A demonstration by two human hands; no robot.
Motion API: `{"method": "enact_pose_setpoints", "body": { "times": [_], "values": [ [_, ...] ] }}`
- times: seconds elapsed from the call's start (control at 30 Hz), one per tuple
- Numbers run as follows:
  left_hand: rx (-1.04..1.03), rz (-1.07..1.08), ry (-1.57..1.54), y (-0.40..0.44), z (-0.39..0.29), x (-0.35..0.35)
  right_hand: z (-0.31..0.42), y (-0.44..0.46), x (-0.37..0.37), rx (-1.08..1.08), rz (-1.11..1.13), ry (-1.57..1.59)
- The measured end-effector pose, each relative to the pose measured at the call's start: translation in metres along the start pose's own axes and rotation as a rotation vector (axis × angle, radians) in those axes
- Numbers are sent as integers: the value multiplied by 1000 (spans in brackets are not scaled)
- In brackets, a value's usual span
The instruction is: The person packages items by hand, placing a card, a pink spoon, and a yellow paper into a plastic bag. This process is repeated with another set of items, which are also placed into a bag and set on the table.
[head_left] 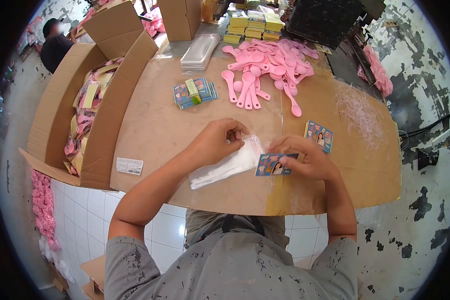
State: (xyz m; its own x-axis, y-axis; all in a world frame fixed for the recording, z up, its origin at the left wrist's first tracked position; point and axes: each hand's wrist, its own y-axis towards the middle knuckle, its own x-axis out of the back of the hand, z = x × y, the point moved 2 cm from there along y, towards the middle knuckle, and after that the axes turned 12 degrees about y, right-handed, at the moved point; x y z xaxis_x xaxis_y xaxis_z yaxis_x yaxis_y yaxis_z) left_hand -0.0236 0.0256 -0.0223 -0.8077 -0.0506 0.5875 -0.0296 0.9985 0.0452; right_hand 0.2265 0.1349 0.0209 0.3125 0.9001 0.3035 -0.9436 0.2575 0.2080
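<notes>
Clear plastic bags (220, 169) lie in a flat stack on the cardboard-covered table (160, 115), in front of my body. My left hand (225, 140) pinches the upper edge of the bags, its thumb and fingers together. In my right hand (305, 157) is a blue printed card (271, 165), held between thumb and fingers just right of the bags' open end. More blue cards (319, 136) lie in a small pile beyond my right hand. A banded bundle of blue cards (195, 93) rests farther back, left of centre.
Pink plastic spoons (265, 65) are heaped at the back. An open carton (92, 120) of packed items stands left. Clear sleeves (200, 52) and yellow-edged card stacks (252, 24) sit behind. Plastic strands (360, 112) lie right. A person (57, 47) is at the far left.
</notes>
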Motion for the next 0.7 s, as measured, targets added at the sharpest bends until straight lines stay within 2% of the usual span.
{"method": "enact_pose_setpoints", "body": {
  "times": [0.1, 0.17, 0.3, 0.37, 0.5, 0.7],
  "values": [
    [51, 31, -56, -1, -1, 3, -7, 2, -10, -82, 78, -8],
    [79, 42, -17, 0, -5, 8, -7, 5, -12, -57, 100, -91],
    [49, -65, -313, 7, 11, 8, -10, 4, -12, 31, 80, -153],
    [93, -47, -563, 8, 5, 14, -13, -1, -5, -95, -37, -82],
    [87, 43, -648, 5, -11, 20, -19, -1, 10, -312, -377, 22],
    [43, 41, -515, 1, -17, 10, -1, 12, 8, 13, -646, 142]
  ]
}}
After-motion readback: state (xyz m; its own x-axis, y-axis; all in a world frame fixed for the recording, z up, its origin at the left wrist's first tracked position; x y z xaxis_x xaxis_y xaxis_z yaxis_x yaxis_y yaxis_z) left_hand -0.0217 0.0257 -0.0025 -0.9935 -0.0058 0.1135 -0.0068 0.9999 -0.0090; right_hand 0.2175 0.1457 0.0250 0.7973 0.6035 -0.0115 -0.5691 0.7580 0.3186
